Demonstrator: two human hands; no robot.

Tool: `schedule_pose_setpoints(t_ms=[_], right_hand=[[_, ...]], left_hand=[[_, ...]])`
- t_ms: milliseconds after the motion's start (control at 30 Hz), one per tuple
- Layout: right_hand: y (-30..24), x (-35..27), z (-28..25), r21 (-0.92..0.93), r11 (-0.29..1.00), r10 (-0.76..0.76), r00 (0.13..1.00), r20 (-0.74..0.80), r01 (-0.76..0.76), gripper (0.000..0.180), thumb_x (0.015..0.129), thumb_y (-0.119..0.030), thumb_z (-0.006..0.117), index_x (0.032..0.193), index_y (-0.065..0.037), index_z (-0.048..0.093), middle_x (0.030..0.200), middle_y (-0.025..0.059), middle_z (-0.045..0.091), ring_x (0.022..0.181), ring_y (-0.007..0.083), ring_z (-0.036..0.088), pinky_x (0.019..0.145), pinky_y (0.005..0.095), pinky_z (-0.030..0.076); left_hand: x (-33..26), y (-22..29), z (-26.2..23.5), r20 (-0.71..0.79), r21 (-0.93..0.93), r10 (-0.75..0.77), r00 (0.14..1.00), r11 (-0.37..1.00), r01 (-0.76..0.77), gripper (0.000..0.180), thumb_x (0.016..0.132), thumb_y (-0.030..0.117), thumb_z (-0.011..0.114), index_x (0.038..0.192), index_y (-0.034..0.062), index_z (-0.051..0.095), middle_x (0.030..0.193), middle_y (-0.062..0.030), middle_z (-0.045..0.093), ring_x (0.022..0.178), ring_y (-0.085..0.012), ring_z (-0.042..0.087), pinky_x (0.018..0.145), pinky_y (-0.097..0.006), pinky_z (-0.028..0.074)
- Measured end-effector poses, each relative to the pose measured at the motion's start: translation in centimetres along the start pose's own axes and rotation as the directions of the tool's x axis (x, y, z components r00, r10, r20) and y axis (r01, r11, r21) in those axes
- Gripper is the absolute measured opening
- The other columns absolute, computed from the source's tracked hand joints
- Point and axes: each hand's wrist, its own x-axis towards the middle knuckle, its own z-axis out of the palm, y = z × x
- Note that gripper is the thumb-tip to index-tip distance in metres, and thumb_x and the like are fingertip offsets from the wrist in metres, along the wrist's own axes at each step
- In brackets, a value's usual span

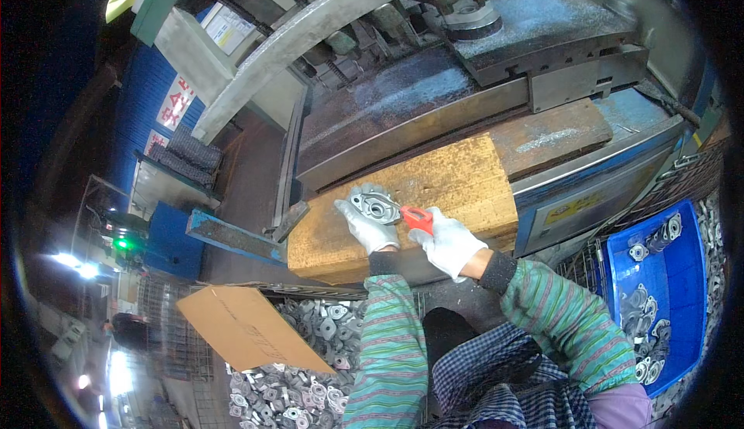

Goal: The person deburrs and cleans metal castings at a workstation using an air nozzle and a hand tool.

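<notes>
In my gloved left hand (372,230) is a silver metal casting (377,206), flange-shaped with a round opening in its middle. The hand holds it over the yellow wooden block (442,179), fingers curled along its left and lower side. My right hand (449,246), gloved too, is closed round the red handle of a hand tool (417,217). The tool's tip meets the right edge of the casting; its exact shape is too small to make out.
Behind the block stands a machine with a steel bed (387,111) covered in metal chips. A blue bin (694,305) at the right holds several castings. Lower left, many castings (291,394) lie in a wire basket, partly under a cardboard sheet (240,328). A blue-edged metal channel (232,239) juts out left.
</notes>
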Motion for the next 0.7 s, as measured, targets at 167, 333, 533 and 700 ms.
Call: schedule_pose_setpoints(t_ms=[167,333,533,700], right_hand=[[0.0,-0.5,-0.4,0.029,0.999,-0.022,1.0,-0.021,0.023,0.038,0.088,-0.032,0.05,0.108,0.0,0.043,0.086,0.0274,0.06,0.082,0.0435,0.059,0.071,0.0468,0.046],[3.8,-1.8,-3.5,0.015,1.0,0.025,0.994,-0.107,-0.023,0.039,0.088,-0.03,0.05,0.114,-0.003,0.045,0.098,0.0263,0.06,0.091,0.0378,0.06,0.078,0.0388,0.048],[6.7,-5.2,-10.9,0.074,0.991,0.133,0.92,-0.369,-0.113,0.033,0.087,-0.011,0.056,0.117,-0.002,0.046,0.104,0.017,0.062,0.09,0.0224,0.062,0.076,0.0297,0.049],[9.0,-4.4,-5.0,0.65,0.75,0.016,0.978,-0.207,0.125,0.038,0.088,-0.02,0.054,0.118,0.0,0.043,0.105,0.0183,0.061,0.092,0.0305,0.061,0.081,0.0338,0.048]], left_hand=[[0.0,0.0,0.1,-0.02,0.009,-0.007,1.0,1.0,0.007,0.056,0.092,0.053,0.037,0.112,0.0023,0.049,0.096,-0.0113,0.057,0.086,-0.0244,0.056,0.076,-0.038,0.05],[-0.4,0.2,0.8,-0.064,0.04,0.014,0.998,0.999,-0.012,0.057,0.092,0.053,0.036,0.114,0.0018,0.047,0.096,-0.0116,0.056,0.085,-0.024,0.056,0.076,-0.038,0.05],[-0.7,0.7,0.9,0.005,0.033,0.014,1.0,0.999,-0.014,0.059,0.092,0.054,0.035,0.116,0.0006,0.045,0.098,-0.0118,0.054,0.085,-0.0241,0.056,0.079,-0.041,0.049],[-0.9,0.6,1.3,0.0,0.065,0.024,1.0,0.998,-0.024,0.06,0.092,0.054,0.035,0.117,0.0,0.044,0.1,-0.0123,0.054,0.085,-0.0242,0.056,0.079,-0.04,0.049]])
